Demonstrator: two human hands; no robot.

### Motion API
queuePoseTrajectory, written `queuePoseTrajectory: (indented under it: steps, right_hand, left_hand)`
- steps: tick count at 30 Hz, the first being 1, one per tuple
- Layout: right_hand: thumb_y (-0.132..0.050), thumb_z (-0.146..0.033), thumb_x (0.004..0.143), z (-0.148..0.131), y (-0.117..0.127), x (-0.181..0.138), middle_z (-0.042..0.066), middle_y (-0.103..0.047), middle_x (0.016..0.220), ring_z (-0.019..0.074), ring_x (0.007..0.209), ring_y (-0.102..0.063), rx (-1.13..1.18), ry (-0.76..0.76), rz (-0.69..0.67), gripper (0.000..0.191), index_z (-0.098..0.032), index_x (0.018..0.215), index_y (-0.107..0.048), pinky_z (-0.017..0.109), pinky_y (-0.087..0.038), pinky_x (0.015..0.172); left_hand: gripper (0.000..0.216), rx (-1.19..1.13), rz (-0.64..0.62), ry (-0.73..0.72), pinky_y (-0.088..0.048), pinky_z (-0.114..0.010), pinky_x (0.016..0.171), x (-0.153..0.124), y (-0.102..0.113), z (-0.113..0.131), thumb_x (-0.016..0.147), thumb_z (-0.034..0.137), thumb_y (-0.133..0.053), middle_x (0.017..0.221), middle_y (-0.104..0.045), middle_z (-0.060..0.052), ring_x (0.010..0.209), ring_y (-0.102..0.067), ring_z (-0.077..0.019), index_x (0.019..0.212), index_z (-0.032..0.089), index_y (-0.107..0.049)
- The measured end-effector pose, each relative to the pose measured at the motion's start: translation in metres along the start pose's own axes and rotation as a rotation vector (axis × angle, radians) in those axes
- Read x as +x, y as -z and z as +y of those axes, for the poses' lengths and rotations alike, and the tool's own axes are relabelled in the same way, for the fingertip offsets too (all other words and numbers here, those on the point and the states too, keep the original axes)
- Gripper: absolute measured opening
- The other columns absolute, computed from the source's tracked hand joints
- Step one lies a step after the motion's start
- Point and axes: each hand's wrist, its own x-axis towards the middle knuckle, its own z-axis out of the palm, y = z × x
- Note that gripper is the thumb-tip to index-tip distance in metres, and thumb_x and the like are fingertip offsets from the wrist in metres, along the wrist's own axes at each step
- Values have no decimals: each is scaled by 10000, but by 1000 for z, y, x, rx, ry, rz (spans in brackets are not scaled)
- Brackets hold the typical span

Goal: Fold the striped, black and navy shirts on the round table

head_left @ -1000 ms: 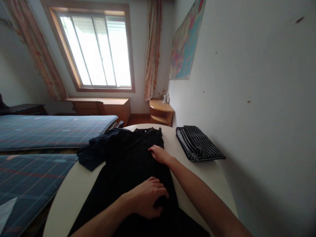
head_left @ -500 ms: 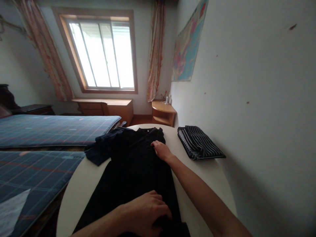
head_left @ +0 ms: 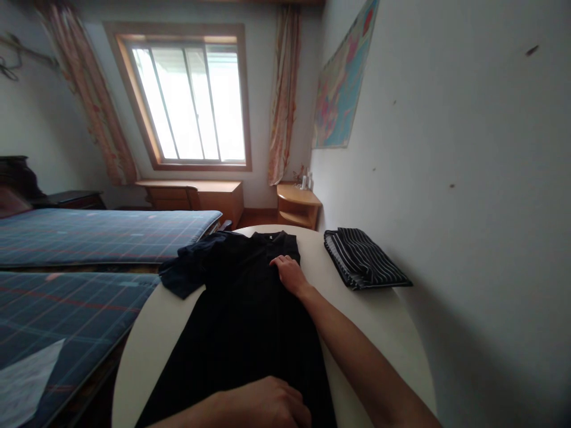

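Observation:
A black T-shirt (head_left: 243,309) lies spread lengthwise on a round white table (head_left: 379,315), collar at the far end, one sleeve hanging out to the left. My right hand (head_left: 289,272) rests flat on the shirt's right shoulder near the collar, fingers stretched out. My left hand (head_left: 263,405) presses on the shirt's lower part at the bottom edge of the view, fingers curled down on the cloth; its fingertips are partly cut off.
A folded black garment with white stripes (head_left: 363,258) lies on the table's far right, by the wall. Two beds with blue plaid covers (head_left: 89,238) stand to the left. A window, wooden desk (head_left: 196,193) and corner shelf (head_left: 298,205) are behind.
My left hand has slid down the shirt toward me, now at the frame's bottom edge. My right hand has stayed near the collar. The view has shifted slightly.

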Motion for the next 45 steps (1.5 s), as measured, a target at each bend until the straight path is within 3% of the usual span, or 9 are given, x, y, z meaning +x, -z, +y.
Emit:
queuePoseTrajectory:
  steps: [5, 9, 15, 19, 26, 31, 35, 39, 45]
  right_hand:
    - [-435, -40, 906, 0, -16, 0, 73, -630, 1176, 224, 1089, -536, -24, 13, -29, 387, -223, 1178, -641, 316, -404, 915]
    - [-419, -43, 918, 1, -18, 2, 79, -642, 1130, 209, 1085, -556, 37, -12, -8, 366, -201, 1158, -645, 305, -411, 951]
    - [-432, -113, 953, 14, -10, -7, 81, -603, 1247, 168, 1150, -567, 230, 21, 31, 327, -173, 1218, -615, 276, -404, 1027]
    - [-499, -320, 977, 21, -11, -22, 136, -452, 1477, 244, 1366, -409, 177, -20, 19, 448, -148, 1390, -519, 381, -311, 1142]
    - [-392, -548, 992, 33, -24, -21, 126, -258, 1600, 280, 1500, -144, 132, -90, -176, 647, -175, 1520, -380, 463, -161, 1202]
    - [-418, -532, 988, 45, -25, 1, 105, -262, 1601, 274, 1499, -155, 138, -100, -191, 619, -206, 1514, -390, 482, -148, 1206]
    - [-419, -456, 1006, 52, -25, 5, 125, -326, 1573, 271, 1485, -206, 164, -37, -128, 549, -164, 1469, -458, 463, -195, 1202]
    - [-419, -397, 1013, 56, -19, -9, 118, -402, 1531, 242, 1446, -304, 181, 43, -23, 453, -163, 1377, -552, 433, -240, 1196]
    - [-444, -388, 1005, 66, -4, -39, 126, -411, 1523, 257, 1419, -354, 135, 38, -30, 438, -174, 1369, -560, 452, -276, 1176]
  left_hand:
    - [225, -126, -20, 74, -487, -223, 664, -3, -2, -3, 942, 227, -556, 860, -707, -15, 796, -667, -141, 726, 200, -615]
    - [213, -23, 52, 129, -476, -267, 919, 2, 25, 8, 969, 238, -536, 1185, -682, -23, 1019, -641, -175, 1131, 251, -673]
    - [475, 60, 54, 195, -311, -502, 1159, 1, 27, 7, 993, 282, -488, 1576, -347, -53, 1437, -333, -308, 1462, 331, -434]
    - [772, 13, 17, 274, -197, -660, 1143, -3, 25, 0, 898, 389, -622, 1645, -106, -90, 1481, -85, -415, 1561, 329, -232]
    - [805, -8, -11, 265, -173, -673, 1138, 10, 31, -10, 861, 464, -649, 1638, -143, -86, 1471, -64, -427, 1555, 331, -263]
    - [754, 27, 46, 268, -191, -685, 1126, 20, 33, -24, 856, 510, -621, 1627, -193, -92, 1468, -131, -435, 1529, 328, -334]
    - [568, 52, 80, 172, -285, -534, 1153, 28, 32, -22, 897, 433, -581, 1597, -304, -45, 1460, -281, -327, 1440, 316, -465]
    - [431, 77, 96, 132, -336, -398, 1109, 40, 26, -10, 960, 456, -519, 1453, -515, -32, 1376, -408, -252, 1355, 284, -527]
    - [323, 171, 77, 114, -408, -342, 908, 62, 13, -1, 975, 461, -505, 1223, -646, -4, 1110, -573, -212, 1233, 280, -578]
